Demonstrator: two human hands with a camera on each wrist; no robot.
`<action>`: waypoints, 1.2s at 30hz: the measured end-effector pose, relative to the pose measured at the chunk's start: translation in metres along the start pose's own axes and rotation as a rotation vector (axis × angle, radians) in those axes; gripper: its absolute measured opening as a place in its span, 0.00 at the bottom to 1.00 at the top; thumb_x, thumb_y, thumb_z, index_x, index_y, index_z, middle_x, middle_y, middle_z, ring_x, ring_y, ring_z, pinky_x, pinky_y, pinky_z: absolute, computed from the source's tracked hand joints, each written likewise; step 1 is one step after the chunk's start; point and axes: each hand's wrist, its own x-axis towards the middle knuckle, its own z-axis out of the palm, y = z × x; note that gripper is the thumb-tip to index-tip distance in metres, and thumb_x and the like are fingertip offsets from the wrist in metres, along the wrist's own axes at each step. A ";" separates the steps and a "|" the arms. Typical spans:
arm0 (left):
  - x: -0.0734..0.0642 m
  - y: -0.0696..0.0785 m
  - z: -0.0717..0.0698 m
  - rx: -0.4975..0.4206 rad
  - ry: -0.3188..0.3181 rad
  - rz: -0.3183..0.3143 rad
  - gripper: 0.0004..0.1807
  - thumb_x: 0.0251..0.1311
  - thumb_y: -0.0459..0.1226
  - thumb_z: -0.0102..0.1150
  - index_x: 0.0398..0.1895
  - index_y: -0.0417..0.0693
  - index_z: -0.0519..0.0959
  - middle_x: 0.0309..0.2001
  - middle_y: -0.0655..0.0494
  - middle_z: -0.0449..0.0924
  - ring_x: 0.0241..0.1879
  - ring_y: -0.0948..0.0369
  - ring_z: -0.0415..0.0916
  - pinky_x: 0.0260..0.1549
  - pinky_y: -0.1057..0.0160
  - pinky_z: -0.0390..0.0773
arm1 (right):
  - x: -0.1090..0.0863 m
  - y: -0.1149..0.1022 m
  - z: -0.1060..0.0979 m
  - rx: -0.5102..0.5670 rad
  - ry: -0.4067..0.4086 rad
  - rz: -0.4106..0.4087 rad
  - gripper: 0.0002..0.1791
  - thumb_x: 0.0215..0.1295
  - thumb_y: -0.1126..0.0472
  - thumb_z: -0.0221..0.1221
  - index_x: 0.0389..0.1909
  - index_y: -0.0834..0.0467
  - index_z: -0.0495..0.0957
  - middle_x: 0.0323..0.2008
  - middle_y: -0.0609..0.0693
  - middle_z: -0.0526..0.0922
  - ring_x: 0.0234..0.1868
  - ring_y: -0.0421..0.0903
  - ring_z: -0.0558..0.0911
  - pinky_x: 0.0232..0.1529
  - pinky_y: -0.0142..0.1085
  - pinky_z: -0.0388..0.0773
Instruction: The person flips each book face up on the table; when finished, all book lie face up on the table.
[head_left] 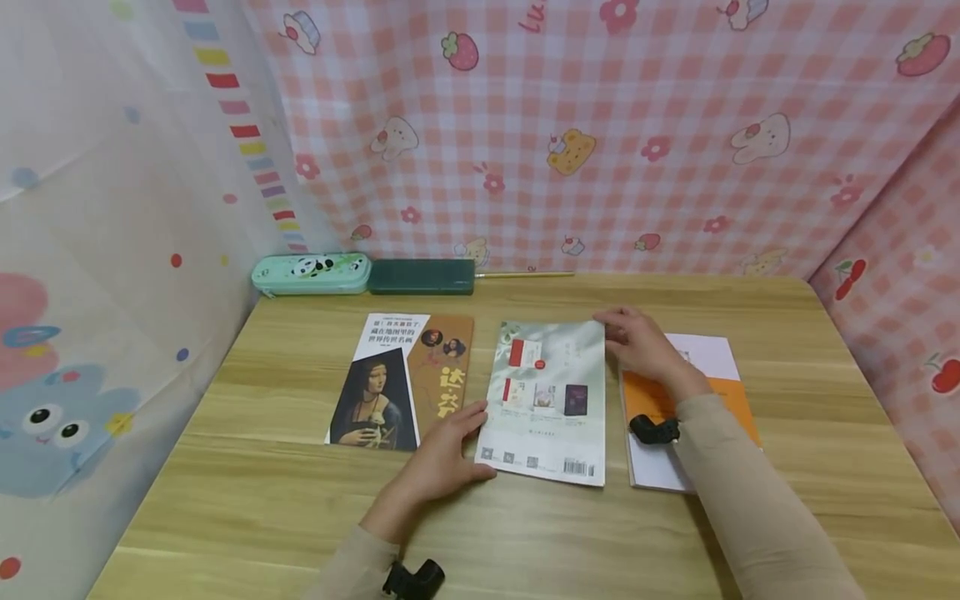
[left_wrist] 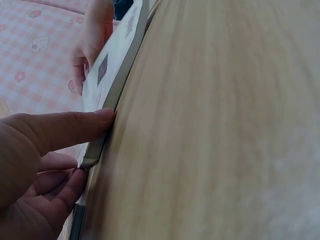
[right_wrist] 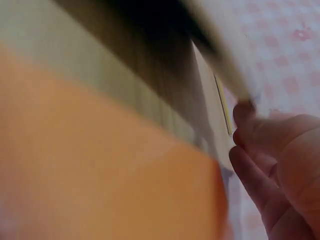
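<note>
A pale green-and-white magazine (head_left: 551, 450), its barcoded back cover upward, is in the middle of the table. My left hand (head_left: 442, 458) holds its lower left corner, thumb on the near edge and fingers at the left edge. At the upper right corner my right hand (head_left: 645, 350) pinches the magazine; in the right wrist view the magazine's blurred edge (right_wrist: 227, 65) is raised above the table. Left of it lies a book with a portrait cover (head_left: 378, 400). Below my right forearm an orange-and-white book (head_left: 723, 392) is partly hidden.
Along the back edge stand a mint panda pencil case (head_left: 311, 275), a dark green case (head_left: 422, 277) and a thin brush-like stick (head_left: 525, 274). Pink checked cloth (head_left: 487, 167) hangs behind the wooden table (head_left: 247, 500). More cloth hangs at both sides.
</note>
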 end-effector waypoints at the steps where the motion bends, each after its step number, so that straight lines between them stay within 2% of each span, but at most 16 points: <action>1: 0.000 0.000 0.000 -0.002 -0.001 0.000 0.45 0.46 0.38 0.81 0.68 0.30 0.71 0.72 0.41 0.66 0.71 0.44 0.64 0.70 0.48 0.65 | -0.001 0.000 -0.002 -0.006 -0.006 -0.019 0.26 0.67 0.76 0.60 0.66 0.69 0.73 0.59 0.68 0.72 0.57 0.66 0.77 0.57 0.58 0.78; 5: 0.000 0.001 0.000 -0.001 -0.006 -0.002 0.49 0.44 0.43 0.83 0.69 0.33 0.71 0.73 0.42 0.65 0.71 0.44 0.64 0.70 0.48 0.65 | -0.003 0.003 -0.012 -0.037 -0.013 -0.104 0.24 0.63 0.74 0.65 0.61 0.70 0.77 0.57 0.69 0.77 0.54 0.66 0.80 0.54 0.58 0.80; 9: -0.001 0.002 0.002 0.005 -0.009 -0.021 0.51 0.42 0.46 0.84 0.70 0.35 0.70 0.75 0.44 0.63 0.71 0.45 0.63 0.71 0.49 0.64 | -0.005 0.004 -0.016 -0.028 -0.003 -0.148 0.21 0.62 0.73 0.67 0.56 0.72 0.80 0.54 0.69 0.81 0.52 0.64 0.82 0.52 0.55 0.81; 17: -0.002 0.003 0.004 0.005 0.050 -0.018 0.48 0.40 0.45 0.84 0.67 0.36 0.74 0.72 0.44 0.67 0.69 0.45 0.67 0.68 0.46 0.66 | -0.007 0.003 -0.018 0.016 0.020 -0.037 0.19 0.64 0.68 0.66 0.56 0.67 0.82 0.49 0.65 0.85 0.49 0.60 0.86 0.51 0.54 0.82; 20: -0.002 0.004 0.004 -0.020 0.115 -0.017 0.40 0.46 0.41 0.82 0.63 0.36 0.77 0.68 0.44 0.72 0.66 0.45 0.70 0.67 0.46 0.68 | -0.007 0.004 -0.020 0.029 0.036 -0.004 0.19 0.65 0.68 0.66 0.57 0.66 0.82 0.48 0.65 0.86 0.49 0.60 0.86 0.51 0.55 0.82; 23: -0.002 0.005 0.003 -0.020 0.215 -0.017 0.28 0.50 0.34 0.78 0.57 0.36 0.82 0.62 0.44 0.78 0.62 0.47 0.76 0.63 0.49 0.74 | -0.008 0.005 -0.020 0.043 0.068 0.014 0.19 0.65 0.68 0.66 0.57 0.66 0.82 0.45 0.63 0.87 0.47 0.59 0.86 0.50 0.54 0.82; 26: -0.004 0.005 0.002 -0.015 0.305 -0.020 0.22 0.49 0.29 0.76 0.50 0.34 0.85 0.56 0.44 0.83 0.49 0.51 0.82 0.47 0.57 0.83 | -0.009 0.004 -0.021 0.049 0.098 0.015 0.18 0.65 0.67 0.66 0.56 0.65 0.83 0.43 0.62 0.88 0.45 0.58 0.87 0.47 0.51 0.83; 28: -0.004 0.006 0.001 -0.022 0.356 -0.017 0.19 0.48 0.27 0.76 0.46 0.34 0.86 0.52 0.46 0.84 0.43 0.55 0.82 0.36 0.64 0.84 | -0.010 0.003 -0.022 0.051 0.114 0.011 0.18 0.65 0.66 0.66 0.56 0.64 0.83 0.42 0.61 0.88 0.45 0.58 0.87 0.45 0.50 0.84; 30: -0.004 0.006 -0.001 -0.037 0.404 -0.010 0.18 0.47 0.26 0.76 0.44 0.34 0.87 0.50 0.47 0.85 0.40 0.58 0.81 0.31 0.68 0.82 | -0.010 -0.001 -0.025 0.057 0.132 0.006 0.17 0.66 0.66 0.66 0.55 0.63 0.83 0.43 0.61 0.88 0.44 0.58 0.87 0.44 0.48 0.84; 33: -0.003 0.006 -0.004 -0.057 0.479 0.020 0.16 0.46 0.25 0.76 0.42 0.36 0.88 0.48 0.48 0.86 0.45 0.57 0.83 0.38 0.66 0.84 | -0.009 -0.007 -0.029 0.074 0.173 -0.016 0.17 0.65 0.67 0.66 0.55 0.62 0.83 0.42 0.61 0.88 0.44 0.58 0.87 0.41 0.41 0.85; 36: -0.002 0.008 -0.007 -0.131 0.529 0.068 0.14 0.47 0.22 0.74 0.40 0.34 0.88 0.47 0.46 0.86 0.46 0.54 0.84 0.41 0.64 0.86 | -0.008 -0.013 -0.033 0.094 0.225 -0.064 0.16 0.64 0.69 0.67 0.53 0.63 0.83 0.40 0.60 0.88 0.41 0.56 0.88 0.38 0.29 0.82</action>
